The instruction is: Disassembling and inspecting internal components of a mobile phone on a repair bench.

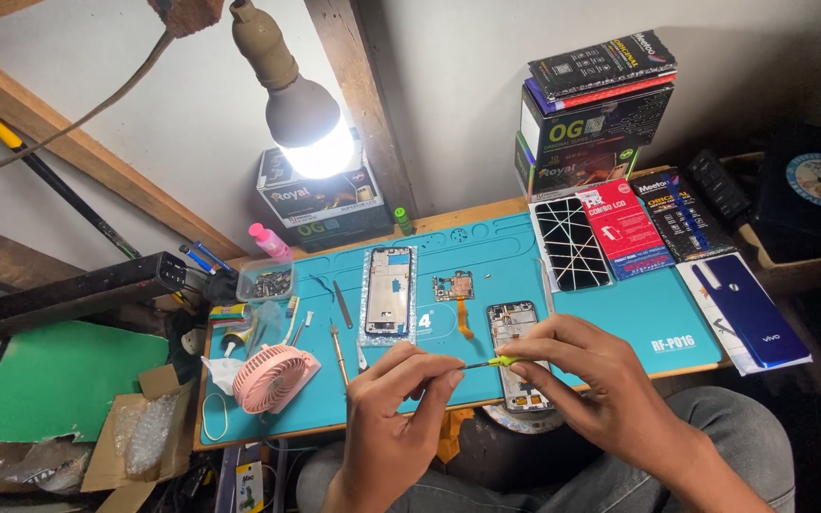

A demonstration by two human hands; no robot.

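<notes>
**Q:** State the condition of each grip.

**A:** My left hand has thumb and forefinger pressed together on the metal tip end of a small screwdriver. My right hand pinches the yellow-green handle end of the same screwdriver between its fingertips. The tool lies roughly level between both grips, held above the front edge of the counter, over my lap.

**Q:** What lies directly under the tool?

**A:** An opened phone frame rests on the teal work mat, partly covered by my right hand. The pictures do not show whether the tool touches it.

**Q:** Next outward?

**A:** To the left on the mat: a pink handheld fan and a thin metal tool. Farther in: a second phone frame in clear wrapping, and just beside it a small circuit board with an orange flex cable.

**Q:** Far zone?

**A:** A clear parts tray and a pink bottle at left. At right, a cracked phone screen, a red box, and a blue phone box. At the wall, stacked dark boxes, with a lit bulb hanging above.
</notes>
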